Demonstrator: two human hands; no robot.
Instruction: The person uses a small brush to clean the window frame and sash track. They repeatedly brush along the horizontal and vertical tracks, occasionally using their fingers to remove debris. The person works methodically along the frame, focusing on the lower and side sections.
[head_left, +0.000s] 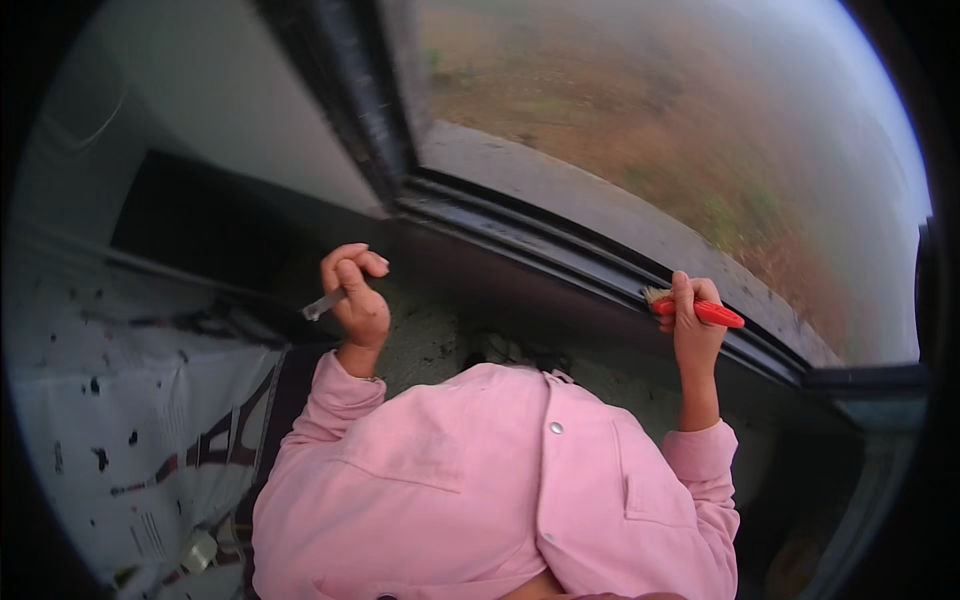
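My right hand (694, 319) grips a bristle brush (720, 313) with a red plastic handle. Its pale bristles touch or hover just over the dark track of the window frame (540, 241); the exact contact is hard to tell. On the other side, my left hand (356, 296) is raised in front of the wall below the window, fingers curled around a narrow, flat, greyish tool (322, 306). Only one end of that tool shows, so its kind is unclear. Small pale specks lie along the track near the frame's corner.
Beyond the track runs a grey outer sill (540, 169), with blurred brown ground outside. A dark upright frame post (352, 97) stands at the left. Below left, a printed white sheet (187, 397) bears dark scraps and a whitish roll-like object (199, 553).
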